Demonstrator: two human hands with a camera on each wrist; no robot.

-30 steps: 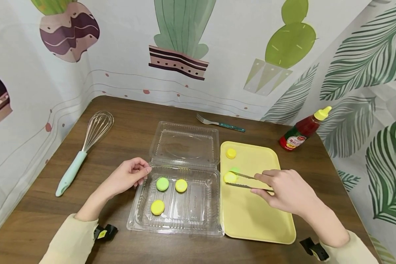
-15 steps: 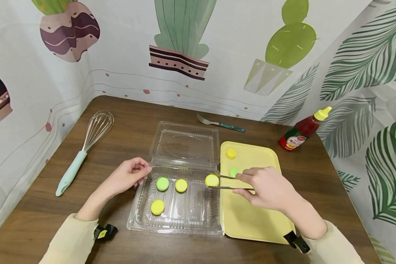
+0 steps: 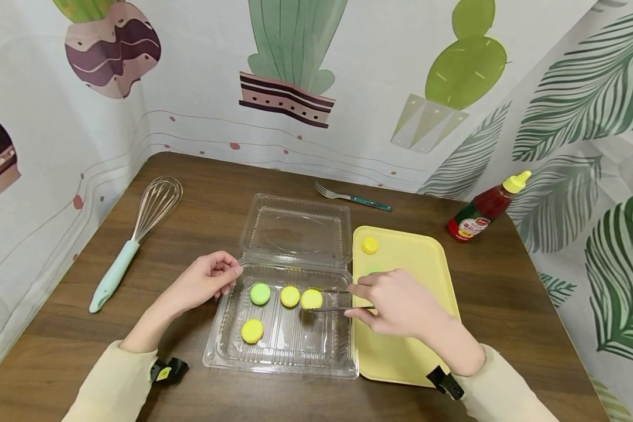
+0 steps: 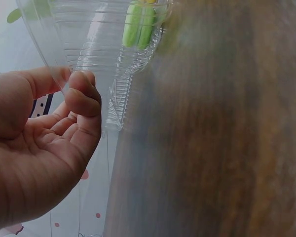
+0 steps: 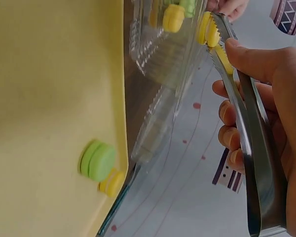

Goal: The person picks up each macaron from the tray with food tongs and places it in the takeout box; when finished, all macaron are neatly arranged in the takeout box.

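Observation:
My right hand (image 3: pixel 398 302) grips metal tongs (image 5: pixel 251 143), whose tips pinch a yellow macaron (image 3: pixel 312 299) over the right half of a clear plastic container (image 3: pixel 295 357). Inside the container lie a green macaron (image 3: pixel 260 293) and two yellow ones, one of them (image 3: pixel 290 296) close beside the tonged macaron. At the container's upper left corner, my left hand (image 3: pixel 211 278) pinches the rim between thumb and index finger, as the left wrist view shows. On the yellow tray (image 3: pixel 401 357) sit another yellow macaron (image 3: pixel 370 245) and a green macaron (image 5: pixel 98 160), mostly hidden behind my right hand in the head view.
The container's lid (image 3: pixel 298 228) lies folded back. A whisk (image 3: pixel 137 240) rests on the left of the table, a fork (image 3: pixel 353 199) beyond the lid. Back right stands a red sauce bottle (image 3: pixel 480 208). A patterned cloth (image 3: pixel 200 70) hangs behind the table.
My right hand has moved left with the tongs, carrying the yellow macaron from the tray to over the container. My left hand has stayed at the container's corner.

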